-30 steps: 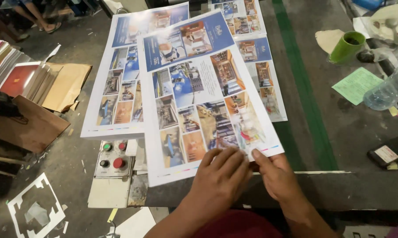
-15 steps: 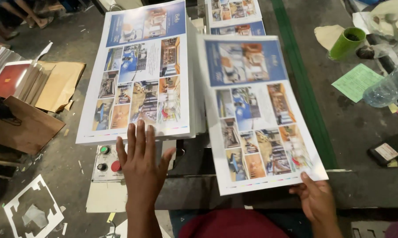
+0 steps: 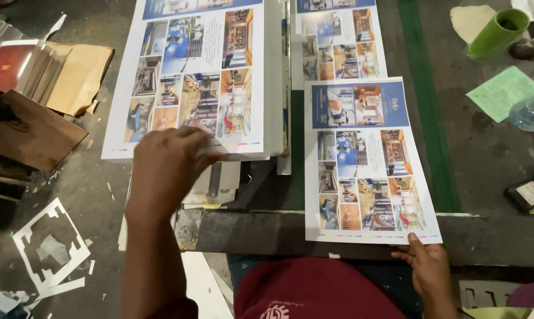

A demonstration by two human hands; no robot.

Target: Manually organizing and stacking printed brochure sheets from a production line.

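Note:
A thick stack of printed sheets with photo layouts (image 3: 196, 77) lies on the left of the dark worktable. My left hand (image 3: 169, 162) rests on the stack's near edge, fingers curled at the bottom right corner of the top sheet. A single printed sheet (image 3: 364, 159) lies flat to the right, its near edge over the table's front rail. My right hand (image 3: 426, 266) pinches that sheet's bottom right corner. Another printed sheet (image 3: 338, 41) lies beyond it, partly covered.
A green cup (image 3: 496, 32) and a light green paper slip (image 3: 503, 91) lie at the right, with a clear plastic bottle (image 3: 533, 112) beside them. Brown cardboard pieces (image 3: 72, 77) and books are on the left. White paper offcuts (image 3: 48, 245) lie on the floor.
The single sheet has been drawn right and laid flat on the table by my right hand. My left hand moved up from the control box onto the stack's near edge.

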